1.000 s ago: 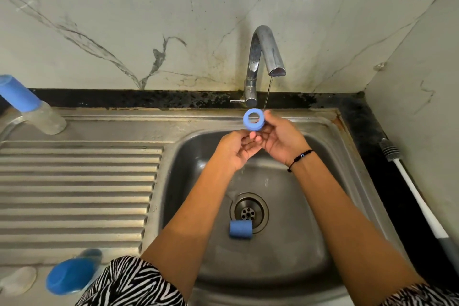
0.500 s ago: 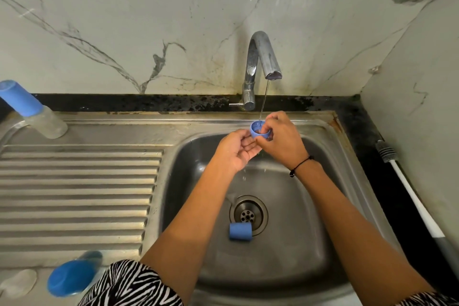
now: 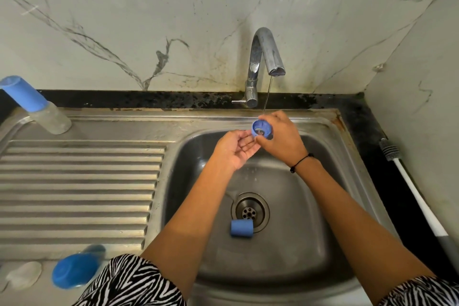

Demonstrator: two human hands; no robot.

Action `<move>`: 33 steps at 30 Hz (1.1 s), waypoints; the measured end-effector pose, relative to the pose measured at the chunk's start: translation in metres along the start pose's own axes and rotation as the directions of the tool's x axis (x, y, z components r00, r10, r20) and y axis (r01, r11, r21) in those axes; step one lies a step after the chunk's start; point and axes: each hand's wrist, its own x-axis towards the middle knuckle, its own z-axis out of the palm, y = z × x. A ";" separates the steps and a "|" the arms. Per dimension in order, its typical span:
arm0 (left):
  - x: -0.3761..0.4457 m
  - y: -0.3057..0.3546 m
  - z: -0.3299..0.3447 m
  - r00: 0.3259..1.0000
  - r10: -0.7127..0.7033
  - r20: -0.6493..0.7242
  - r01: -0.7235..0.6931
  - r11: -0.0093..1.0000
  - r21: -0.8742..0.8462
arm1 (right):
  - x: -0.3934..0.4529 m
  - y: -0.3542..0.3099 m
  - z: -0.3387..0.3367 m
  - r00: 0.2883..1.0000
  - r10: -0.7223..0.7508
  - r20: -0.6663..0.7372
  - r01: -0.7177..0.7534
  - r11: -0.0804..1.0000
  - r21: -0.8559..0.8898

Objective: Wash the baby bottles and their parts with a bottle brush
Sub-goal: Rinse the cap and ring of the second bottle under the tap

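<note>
- R hand (image 3: 280, 140), centre frame under the tap (image 3: 267, 57): fingers closed round the blue screw ring (image 3: 262, 131), open side up, thin water stream falling into it.
- Change vs 1 s ago: ring was held on edge, hole facing cam, pinched by both hands. Now tipped mouth-up and carried by R hand alone, catching the water.
- L hand (image 3: 234, 150): palm up, fingers loosely spread, holding nothing; fingertips just beside the ring, below-left of it. It was on the ring before, so it has let go.
- Meaning (judgement): rinse step on the ring, not scrubbing. L hand free to rub the inside or take the next part.
- Bottle brush (image 3: 419, 196) lies on the dark counter at right edge of frame, well apart from both hands, not in use. Brush pass on this ring either done or skipped; can't tell.
- Blue cap (image 3: 241, 228) on its side in the sink (image 3: 347, 181) basin, touching drain rim, lower centre. Prob. next to wash.
- Baby bottle (image 3: 34, 104) w/ blue cap, upper left, on the drainboard corner.
- Lower left: second blue-topped item (image 3: 74, 269), blurred; pale part beside it, poss. a teat, unclear.
- Risk: wet ring, one-hand hold, could slip into the basin.
</note>
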 end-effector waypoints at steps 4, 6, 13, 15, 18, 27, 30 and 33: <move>0.000 -0.001 -0.001 1.000 -0.013 -0.004 0.013 1.000 -0.027 | -0.001 0.000 -0.006 0.996 -0.060 -0.064 0.060 0.998 -0.002; -0.002 -0.001 0.000 1.000 -0.006 -0.005 0.006 1.000 -0.023 | -0.004 -0.003 -0.008 0.993 -0.114 -0.032 0.115 0.993 0.026; -0.006 -0.001 0.005 1.000 -0.010 0.027 0.009 1.000 0.022 | -0.001 -0.018 -0.015 0.834 0.427 0.349 -0.331 -0.119 0.936; -0.006 -0.002 0.004 1.000 0.011 0.023 -0.012 0.999 0.031 | -0.002 -0.019 -0.017 0.809 0.390 0.440 -0.341 -0.300 0.891; -0.009 -0.005 0.002 0.995 0.097 -0.009 -0.096 0.991 0.088 | -0.006 -0.022 -0.018 0.797 0.390 0.461 -0.387 -0.258 0.885; -0.055 -0.013 -0.017 0.844 0.531 0.078 -0.502 0.729 0.465 | -0.038 -0.041 -0.024 0.904 0.212 0.372 -0.427 0.416 0.803; -0.071 -0.015 -0.033 0.800 0.596 0.072 -0.542 0.664 0.516 | -0.044 -0.055 -0.024 0.975 0.127 0.181 -0.214 0.750 0.626; -0.089 -0.018 -0.057 0.755 0.656 0.006 -0.505 0.576 0.643 | -0.055 -0.071 -0.011 0.965 0.038 0.259 -0.200 0.744 0.637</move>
